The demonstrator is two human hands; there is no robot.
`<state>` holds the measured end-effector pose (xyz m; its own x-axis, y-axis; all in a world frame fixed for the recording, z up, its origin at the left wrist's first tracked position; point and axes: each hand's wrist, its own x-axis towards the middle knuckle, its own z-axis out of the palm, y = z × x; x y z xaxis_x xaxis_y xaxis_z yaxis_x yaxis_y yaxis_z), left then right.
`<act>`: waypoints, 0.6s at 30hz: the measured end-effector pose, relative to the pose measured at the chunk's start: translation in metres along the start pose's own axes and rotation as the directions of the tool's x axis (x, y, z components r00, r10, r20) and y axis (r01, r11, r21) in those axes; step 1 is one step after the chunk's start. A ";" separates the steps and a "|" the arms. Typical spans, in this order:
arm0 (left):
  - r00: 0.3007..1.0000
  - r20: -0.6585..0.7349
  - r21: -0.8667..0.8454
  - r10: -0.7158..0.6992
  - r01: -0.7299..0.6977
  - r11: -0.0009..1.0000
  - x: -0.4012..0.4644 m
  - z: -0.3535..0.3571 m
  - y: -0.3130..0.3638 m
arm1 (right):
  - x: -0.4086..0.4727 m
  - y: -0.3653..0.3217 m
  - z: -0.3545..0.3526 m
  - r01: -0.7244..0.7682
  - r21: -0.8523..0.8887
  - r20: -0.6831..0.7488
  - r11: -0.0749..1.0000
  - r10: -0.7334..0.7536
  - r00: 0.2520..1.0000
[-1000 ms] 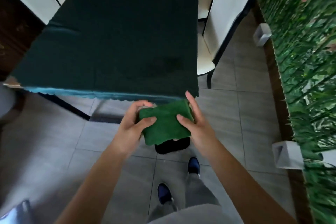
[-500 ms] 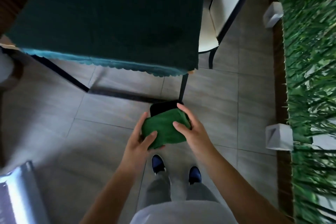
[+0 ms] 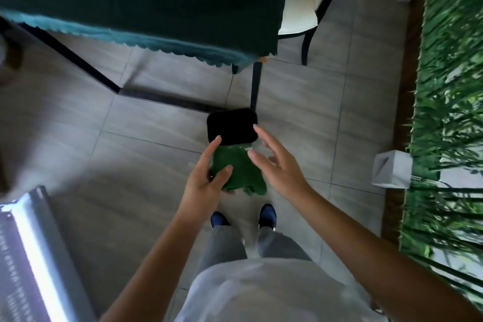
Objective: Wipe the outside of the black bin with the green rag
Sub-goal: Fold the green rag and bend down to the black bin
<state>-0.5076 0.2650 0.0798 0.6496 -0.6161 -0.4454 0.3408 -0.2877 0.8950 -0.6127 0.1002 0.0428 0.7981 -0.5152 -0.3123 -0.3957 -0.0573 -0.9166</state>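
Note:
The black bin (image 3: 231, 127) stands on the tiled floor by the table's black leg, seen from above as a dark rounded rectangle. The green rag (image 3: 240, 172) hangs just in front of it, held by my left hand (image 3: 209, 180) with thumb on top and fingers along its left side. My right hand (image 3: 277, 165) hovers beside the rag's right edge with fingers spread, holding nothing; its fingertips reach the bin's right corner. The bin's near side is hidden behind the rag.
A table with a dark green cloth (image 3: 146, 2) overhangs at the top, its black leg (image 3: 255, 86) right behind the bin. A white chair (image 3: 300, 0) stands at the back right. A green plant wall (image 3: 449, 112) and white blocks (image 3: 392, 170) line the right. A metal object (image 3: 34, 256) sits at lower left.
My right hand has let go of the rag and opened. The rag now hangs unfolded from my left hand, and my view has tilted down toward the bin.

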 end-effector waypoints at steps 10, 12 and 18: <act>0.959 0.206 0.070 -0.195 0.185 0.980 0.050 -0.020 -0.015 | -0.007 0.018 0.062 0.072 -0.106 -0.093 0.992 -0.082 0.992; 0.959 0.188 0.042 -0.210 0.206 0.978 0.066 -0.034 -0.018 | 0.004 0.027 0.072 0.177 -0.203 -0.087 0.963 -0.197 0.976; 0.975 0.102 -0.029 -0.198 0.202 0.979 0.140 -0.039 -0.064 | 0.073 0.092 0.087 0.291 -0.107 -0.044 0.951 -0.297 0.954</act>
<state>-0.4125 0.2259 -0.0408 0.4968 -0.6182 -0.6090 0.4845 -0.3846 0.7857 -0.5513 0.1314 -0.0865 0.8591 -0.5117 -0.0149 -0.1925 -0.2960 -0.9356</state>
